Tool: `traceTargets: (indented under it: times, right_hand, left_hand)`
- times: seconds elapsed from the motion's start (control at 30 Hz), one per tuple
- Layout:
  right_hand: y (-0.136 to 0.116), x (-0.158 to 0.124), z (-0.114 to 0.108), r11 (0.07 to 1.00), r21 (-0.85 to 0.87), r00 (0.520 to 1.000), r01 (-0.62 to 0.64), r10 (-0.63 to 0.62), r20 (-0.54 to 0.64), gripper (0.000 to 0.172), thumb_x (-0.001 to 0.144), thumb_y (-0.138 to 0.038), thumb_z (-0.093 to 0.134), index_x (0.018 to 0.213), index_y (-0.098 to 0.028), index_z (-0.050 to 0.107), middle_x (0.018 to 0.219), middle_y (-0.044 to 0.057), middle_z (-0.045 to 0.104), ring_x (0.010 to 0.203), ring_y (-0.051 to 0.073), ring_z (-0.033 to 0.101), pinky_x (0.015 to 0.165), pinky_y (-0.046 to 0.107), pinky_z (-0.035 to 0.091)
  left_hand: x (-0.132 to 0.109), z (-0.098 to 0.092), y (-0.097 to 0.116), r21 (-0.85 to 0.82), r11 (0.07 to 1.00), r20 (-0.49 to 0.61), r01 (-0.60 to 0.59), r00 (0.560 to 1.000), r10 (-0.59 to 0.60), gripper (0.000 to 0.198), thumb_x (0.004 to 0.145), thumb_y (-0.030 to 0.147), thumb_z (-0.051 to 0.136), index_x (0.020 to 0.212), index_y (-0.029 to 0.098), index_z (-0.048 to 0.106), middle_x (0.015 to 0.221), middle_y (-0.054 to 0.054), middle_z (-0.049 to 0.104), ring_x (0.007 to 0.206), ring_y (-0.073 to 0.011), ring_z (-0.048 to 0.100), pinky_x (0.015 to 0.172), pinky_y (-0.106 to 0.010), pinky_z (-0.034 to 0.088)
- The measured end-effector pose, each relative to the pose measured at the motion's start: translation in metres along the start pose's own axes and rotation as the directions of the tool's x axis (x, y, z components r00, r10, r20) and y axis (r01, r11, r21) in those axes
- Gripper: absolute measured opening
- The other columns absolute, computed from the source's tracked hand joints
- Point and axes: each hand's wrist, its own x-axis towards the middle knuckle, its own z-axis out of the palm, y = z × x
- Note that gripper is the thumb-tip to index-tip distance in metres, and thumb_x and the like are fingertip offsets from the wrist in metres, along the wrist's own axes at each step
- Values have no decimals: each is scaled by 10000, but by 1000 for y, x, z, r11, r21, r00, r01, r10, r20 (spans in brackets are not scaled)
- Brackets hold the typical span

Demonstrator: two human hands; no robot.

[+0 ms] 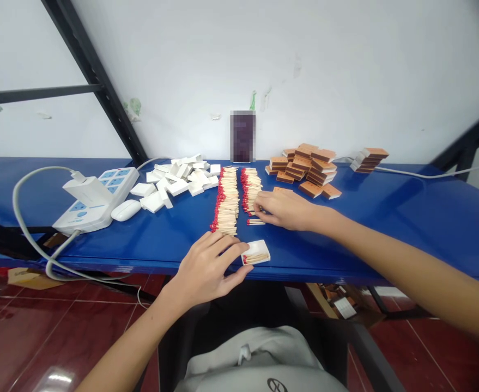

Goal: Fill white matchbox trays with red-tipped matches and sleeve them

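Observation:
My left hand [208,267] rests at the near edge of the blue table [406,218], fingers pinching the side of a small white matchbox tray [256,252] that holds a few red-tipped matches. My right hand [284,209] lies palm down by the near end of the right row of matches [250,188], its fingertips closed on a few loose matches [256,221]. A second, longer row of matches [226,200] runs beside it on the left.
A heap of white inner trays [177,182] lies at the back left, brown outer sleeves [308,169] and a smaller stack [368,159] at the back right. A white power strip [96,198] with cable, a white earbud case [125,210] and a dark upright object [242,136] stand nearby.

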Motion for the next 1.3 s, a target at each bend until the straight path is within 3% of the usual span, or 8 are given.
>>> traceTargets:
  times: [0.33, 0.47, 0.63, 0.9, 1.17, 1.3]
  right_hand:
    - [-10, -1, -4, 969, 233, 996, -86, 77, 46, 158, 925, -230, 509, 800, -190, 597, 824, 29, 657, 705, 145, 537, 630, 263, 315]
    - [-10, -1, -8, 977, 172, 992, -125, 125, 10, 222, 934, -260, 509, 750, -196, 616, 763, 21, 661, 682, 147, 539, 614, 268, 306]
    - [-5, 2, 1, 981, 47, 979, -187, 190, -79, 175, 945, -265, 523, 884, -206, 676, 932, 50, 709, 844, 196, 606, 667, 285, 337]
    - [0, 3, 3, 990, 59, 989, -126, 130, -69, 216, 979, -296, 531, 999, -234, 737, 994, 54, 702, 913, 196, 625, 694, 282, 367]
    - [0, 5, 3, 982, 132, 988, -135, 143, -56, 195, 952, -242, 539, 885, -197, 717, 909, 46, 721, 831, 179, 616, 689, 276, 360]
    - [-4, 3, -5, 966, 225, 991, -130, 125, 36, 172, 900, -195, 562, 767, -193, 670, 747, 10, 688, 689, 144, 571, 619, 254, 336]
  left_hand:
    - [0, 0, 0, -6, 1000, 7, 10, 1000, -10, 194, 919, 284, 636, 1080, 176, 616, 1001, -64, 707, 926, -220, 635, 791, -365, 488]
    - [-1, 1, -1, -2, 1000, 14, 11, 1000, -11, 195, 924, 292, 627, 1082, 179, 616, 1004, -70, 708, 927, -221, 632, 788, -366, 488]
    - [0, 1, -1, -2, 1000, 12, 12, 1000, -12, 190, 921, 287, 627, 1077, 180, 615, 1005, -72, 709, 928, -224, 636, 787, -368, 489]
    - [0, 0, -1, -3, 1000, 4, 8, 1000, -8, 187, 915, 286, 633, 1067, 177, 624, 996, -70, 706, 927, -224, 641, 777, -361, 489]
    - [-1, 1, -1, -2, 1000, 9, 10, 1000, -10, 180, 907, 283, 641, 1054, 180, 629, 994, -67, 704, 919, -221, 644, 775, -358, 490]
    - [0, 0, 0, 1, 1000, 9, 11, 1000, -11, 174, 909, 287, 632, 1051, 187, 638, 987, -67, 706, 915, -216, 648, 776, -351, 496]
